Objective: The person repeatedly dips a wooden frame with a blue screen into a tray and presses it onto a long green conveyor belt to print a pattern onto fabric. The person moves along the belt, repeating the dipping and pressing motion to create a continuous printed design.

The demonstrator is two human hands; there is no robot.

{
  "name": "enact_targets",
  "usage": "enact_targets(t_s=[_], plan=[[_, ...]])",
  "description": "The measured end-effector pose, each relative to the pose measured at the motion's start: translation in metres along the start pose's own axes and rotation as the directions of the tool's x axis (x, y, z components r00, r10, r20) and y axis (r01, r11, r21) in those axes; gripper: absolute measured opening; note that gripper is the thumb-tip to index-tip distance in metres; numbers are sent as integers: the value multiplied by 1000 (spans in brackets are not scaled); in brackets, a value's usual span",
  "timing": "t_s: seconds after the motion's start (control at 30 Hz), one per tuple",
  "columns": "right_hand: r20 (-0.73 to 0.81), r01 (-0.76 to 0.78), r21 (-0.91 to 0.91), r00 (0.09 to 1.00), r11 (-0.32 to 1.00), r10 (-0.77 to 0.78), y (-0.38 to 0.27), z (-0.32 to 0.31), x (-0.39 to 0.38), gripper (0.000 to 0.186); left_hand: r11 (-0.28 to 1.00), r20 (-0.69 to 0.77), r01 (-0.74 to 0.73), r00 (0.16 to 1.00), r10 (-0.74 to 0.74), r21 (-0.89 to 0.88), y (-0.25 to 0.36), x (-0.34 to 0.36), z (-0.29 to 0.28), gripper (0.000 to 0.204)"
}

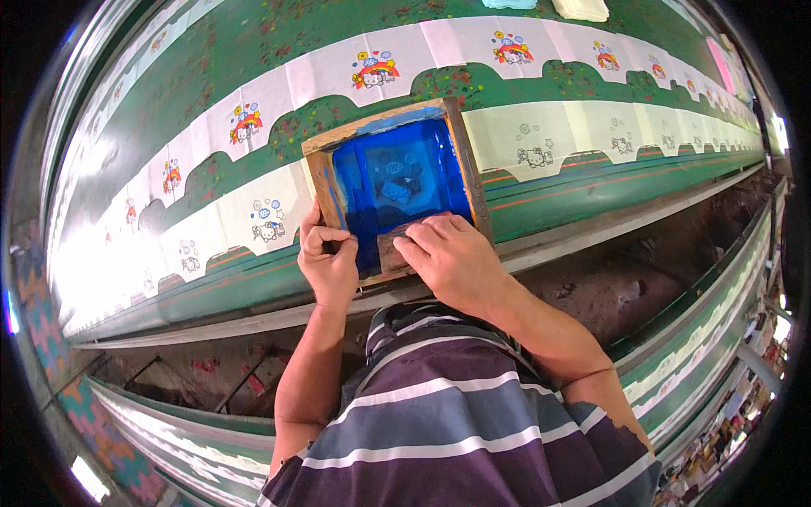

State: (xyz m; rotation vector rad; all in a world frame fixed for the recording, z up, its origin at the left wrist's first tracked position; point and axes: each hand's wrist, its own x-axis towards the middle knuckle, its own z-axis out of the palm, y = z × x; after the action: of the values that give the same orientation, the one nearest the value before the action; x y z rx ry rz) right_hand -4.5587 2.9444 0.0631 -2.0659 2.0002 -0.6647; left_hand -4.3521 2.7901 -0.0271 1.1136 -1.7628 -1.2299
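A wooden screen-printing frame (463, 160) with blue ink over its mesh lies on the near row of pale fabric pieces (524, 128). My left hand (329, 264) is closed at the frame's near left corner, fingers curled against its side. In my right hand (452, 258) is a wooden squeegee (393, 256), pressed down inside the frame near its front edge. A printed motif shows through the blue mesh. Left of the frame, a fabric piece (269, 221) carries outlines with blue spots; those to the right carry outlines only. The squeegee's blade is hidden.
The long green table (338, 100) holds a farther row of fabric pieces with multicoloured rainbow prints (376, 69). Folded cloths (581, 8) lie at the far edge. A rail (574, 221) runs along the near side, and another green table (701, 359) stands behind me.
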Motion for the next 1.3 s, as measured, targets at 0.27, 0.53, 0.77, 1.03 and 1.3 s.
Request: enact_targets(t_s=[0.27, 0.53, 0.77, 1.03, 1.3], plan=[[17, -40, 27, 999, 999, 40, -8, -8, -10, 37, 995, -6, -93, 996, 93, 36, -3, -1, 7, 22], [-94, -33, -86, 995, 996, 25, 41, 9, 54, 38, 995, -4, -89, 996, 89, 54, -6, 5, 14, 22], [-75, -88, -74, 994, 993, 82, 74, 3, 112, 43, 994, -2, -102, 995, 102, 39, -3, 6, 15, 23], [-2, 7, -104, 1000, 995, -7, 29, 10, 48, 41, 992, -11, -121, 993, 121, 39, -6, 6, 17, 23], [49, 17, -12, 999, 1000, -16, -6, 7, 4, 39, 991, -20, -132, 991, 133, 32, -14, 6, 18, 23]])
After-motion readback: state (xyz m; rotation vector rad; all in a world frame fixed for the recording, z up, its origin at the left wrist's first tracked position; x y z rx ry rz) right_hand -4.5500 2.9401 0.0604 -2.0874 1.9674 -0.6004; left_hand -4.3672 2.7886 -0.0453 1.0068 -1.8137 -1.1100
